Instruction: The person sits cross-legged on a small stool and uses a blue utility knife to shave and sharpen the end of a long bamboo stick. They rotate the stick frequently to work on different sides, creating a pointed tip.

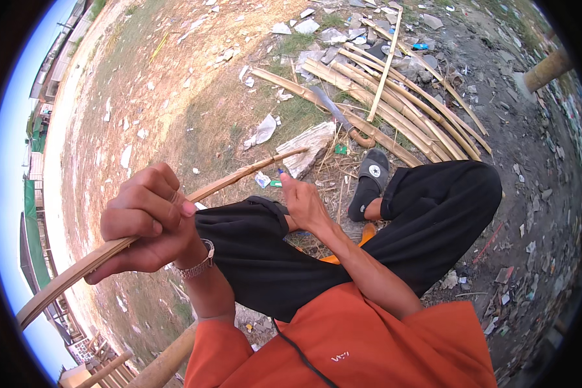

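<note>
My left hand (145, 220), a metal-banded watch on its wrist, is wrapped round a long split bamboo strip (223, 182). The strip slants from the lower left, past my knees, to a tip beside a pale wood block (309, 149). Just below that tip is my right hand (306, 202), its fingers curled in and its thumb pointing up. A small blue bit (280, 171) shows by the thumb; whatever the hand grips is mostly hidden. Beyond my feet, a machete (329, 103) with a curved brown handle lies against a pile of split bamboo strips (394, 107).
My bent legs in black trousers (433, 213) frame the work spot, one foot in a grey slide sandal (373, 171). Broken tile pieces (307, 27) and litter are scattered over the dirt. A bamboo pole (168, 355) stands at lower left, a post (548, 70) at upper right.
</note>
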Demonstrator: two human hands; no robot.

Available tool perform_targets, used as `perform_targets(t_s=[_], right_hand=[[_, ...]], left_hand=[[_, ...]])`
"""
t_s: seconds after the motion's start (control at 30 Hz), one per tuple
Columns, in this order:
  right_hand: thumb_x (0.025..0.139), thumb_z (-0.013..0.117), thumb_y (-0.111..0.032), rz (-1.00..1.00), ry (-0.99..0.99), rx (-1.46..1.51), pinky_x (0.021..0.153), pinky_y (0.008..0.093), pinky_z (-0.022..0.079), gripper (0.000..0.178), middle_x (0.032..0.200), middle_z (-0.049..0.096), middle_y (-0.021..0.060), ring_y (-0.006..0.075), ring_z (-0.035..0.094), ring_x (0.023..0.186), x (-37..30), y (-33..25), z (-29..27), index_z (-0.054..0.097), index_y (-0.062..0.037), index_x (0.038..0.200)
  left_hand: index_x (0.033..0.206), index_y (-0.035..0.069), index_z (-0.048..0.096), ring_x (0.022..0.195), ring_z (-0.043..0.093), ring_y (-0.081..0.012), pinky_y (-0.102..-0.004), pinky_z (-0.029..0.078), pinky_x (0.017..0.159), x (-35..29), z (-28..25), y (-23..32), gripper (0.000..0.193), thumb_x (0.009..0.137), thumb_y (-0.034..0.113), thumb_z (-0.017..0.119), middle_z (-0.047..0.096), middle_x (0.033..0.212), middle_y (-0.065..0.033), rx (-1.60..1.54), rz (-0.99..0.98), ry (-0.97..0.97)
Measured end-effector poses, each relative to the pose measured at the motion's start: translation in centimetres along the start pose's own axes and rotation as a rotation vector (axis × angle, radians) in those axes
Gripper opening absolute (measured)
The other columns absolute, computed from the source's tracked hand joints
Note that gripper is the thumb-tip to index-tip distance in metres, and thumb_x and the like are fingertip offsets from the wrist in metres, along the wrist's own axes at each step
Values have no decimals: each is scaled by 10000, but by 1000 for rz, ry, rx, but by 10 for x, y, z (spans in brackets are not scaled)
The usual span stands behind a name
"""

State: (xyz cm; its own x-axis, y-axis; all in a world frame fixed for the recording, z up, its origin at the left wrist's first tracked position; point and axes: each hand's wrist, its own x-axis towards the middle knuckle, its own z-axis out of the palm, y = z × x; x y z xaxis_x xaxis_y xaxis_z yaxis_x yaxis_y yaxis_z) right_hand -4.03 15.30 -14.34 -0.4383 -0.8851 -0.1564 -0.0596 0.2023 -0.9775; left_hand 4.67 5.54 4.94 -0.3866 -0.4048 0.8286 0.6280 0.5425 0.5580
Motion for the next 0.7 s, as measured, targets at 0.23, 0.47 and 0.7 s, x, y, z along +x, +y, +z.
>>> perform_targets(t_s=[0.23,0.47,0.7], right_hand=[[965,290,-375,25,34,-155,714,533,387,560,737,546,315,500,511,773,0,1,4,554,67,743],[959,279,-388,94,1,-193,748,526,389,575,764,546,329,506,518,797,5,13,-9,577,79,805],[955,309,-395,52,50,-114,608,487,356,574,616,469,301,453,477,617,11,33,1,488,81,689]], left_hand=[[569,110,336,353,258,-121,-267,206,399,2,-1,-1,696,849,717,140,335,401,-23,10,-8,5],[598,108,363,348,275,-122,-266,190,393,5,14,-7,699,842,724,138,355,409,-28,-9,-5,-70],[588,107,371,350,275,-120,-268,186,395,5,3,-7,699,841,724,164,372,412,-26,-17,-4,-24]])
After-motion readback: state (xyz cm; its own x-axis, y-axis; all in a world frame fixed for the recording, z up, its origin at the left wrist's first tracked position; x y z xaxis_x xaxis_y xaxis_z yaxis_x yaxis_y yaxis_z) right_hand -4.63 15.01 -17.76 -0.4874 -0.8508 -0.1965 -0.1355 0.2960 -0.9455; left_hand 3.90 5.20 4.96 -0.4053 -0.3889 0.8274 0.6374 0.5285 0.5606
